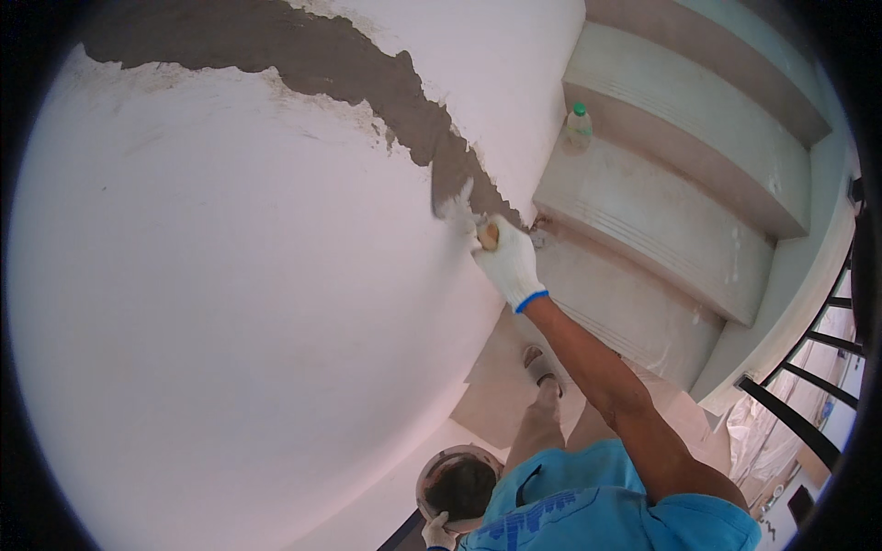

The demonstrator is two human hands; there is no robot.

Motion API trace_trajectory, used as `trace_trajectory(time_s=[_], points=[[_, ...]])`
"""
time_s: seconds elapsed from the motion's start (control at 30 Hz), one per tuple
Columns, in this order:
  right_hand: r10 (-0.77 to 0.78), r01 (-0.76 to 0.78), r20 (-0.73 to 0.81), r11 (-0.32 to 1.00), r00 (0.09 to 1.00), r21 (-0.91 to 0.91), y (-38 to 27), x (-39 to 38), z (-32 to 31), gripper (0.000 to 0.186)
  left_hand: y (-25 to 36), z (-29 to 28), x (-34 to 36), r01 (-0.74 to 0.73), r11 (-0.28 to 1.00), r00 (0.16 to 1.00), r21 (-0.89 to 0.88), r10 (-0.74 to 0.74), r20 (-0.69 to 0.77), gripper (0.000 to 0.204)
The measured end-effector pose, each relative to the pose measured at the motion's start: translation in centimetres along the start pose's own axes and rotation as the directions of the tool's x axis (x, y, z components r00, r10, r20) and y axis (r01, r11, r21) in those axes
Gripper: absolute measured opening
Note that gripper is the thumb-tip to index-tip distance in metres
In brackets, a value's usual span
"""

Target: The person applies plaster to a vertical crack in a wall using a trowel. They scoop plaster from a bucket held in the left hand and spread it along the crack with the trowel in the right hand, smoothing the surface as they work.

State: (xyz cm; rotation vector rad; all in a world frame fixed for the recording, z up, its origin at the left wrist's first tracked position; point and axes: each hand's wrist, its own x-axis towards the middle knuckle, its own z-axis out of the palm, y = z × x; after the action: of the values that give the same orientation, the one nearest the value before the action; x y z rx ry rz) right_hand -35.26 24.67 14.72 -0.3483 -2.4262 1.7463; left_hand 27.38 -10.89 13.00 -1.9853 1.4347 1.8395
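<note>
Head view. The right hand (508, 264), in a white glove with a blue cuff, sits at the centre of the frame with its fingers (496, 241) closed tight round the wooden handle of a trowel (457, 204). The blade lies flat against the white wall (230, 321), at the lower end of a grey band of wet plaster (367, 69) that runs from the upper left of the frame down to the blade.

The left hand (435, 533), also gloved, is at the bottom edge of the frame. Its fingers are curled over the near rim of a round pan (452, 477) with dark plaster inside; how tight the grip is I cannot tell, since most of the hand is cut off.

What could go wrong, as a judgement: the arm is stretched far out, so the blade could tilt and dig a groove in the fresh band, or smear grey onto the clean white beside it. Wet plaster could drop off the blade onto the steps (661, 220) at the right of the frame, where some specks already lie near the wall. The pan is held by one edge only and could tip. The person's foot (540, 365) stands on the stairs while leaning forward, which makes a slip likely. A plastic bottle (578, 127) stands on an upper step, well apart.
</note>
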Motion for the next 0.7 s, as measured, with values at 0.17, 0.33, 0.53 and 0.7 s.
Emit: trace_trajectory(time_s=[0.17, 0.33, 0.53, 0.7], points=[[0.121, -0.105, 0.157, 0.989, 0.98, -0.106, 3.2, -4.5, -1.8, 0.037, -1.4, -1.1, 0.8, -0.021, 0.999, 0.999, 0.05, 0.023, -0.029, 0.016], [-0.06, 0.058, 0.023, 0.995, 0.998, 0.079, -1.9, -2.2, -3.4, 0.038, -3.1, -2.3, 2.1, -0.095, 0.984, 0.994, 0.151, 0.101, -0.035, 0.011], [-0.145, 0.166, -0.137, 0.973, 0.98, 0.159, -8.6, 4.1, -4.7, 0.038, -3.1, -3.4, 3.9, 0.008, 1.0, 0.998, 0.027, -0.006, -0.061, 0.012], [-0.112, 0.116, -0.053, 0.991, 0.992, 0.074, -7.3, 4.2, -3.9, 0.038, -2.8, -2.1, 2.9, -0.011, 0.999, 0.995, 0.035, 0.014, -0.094, 0.012]])
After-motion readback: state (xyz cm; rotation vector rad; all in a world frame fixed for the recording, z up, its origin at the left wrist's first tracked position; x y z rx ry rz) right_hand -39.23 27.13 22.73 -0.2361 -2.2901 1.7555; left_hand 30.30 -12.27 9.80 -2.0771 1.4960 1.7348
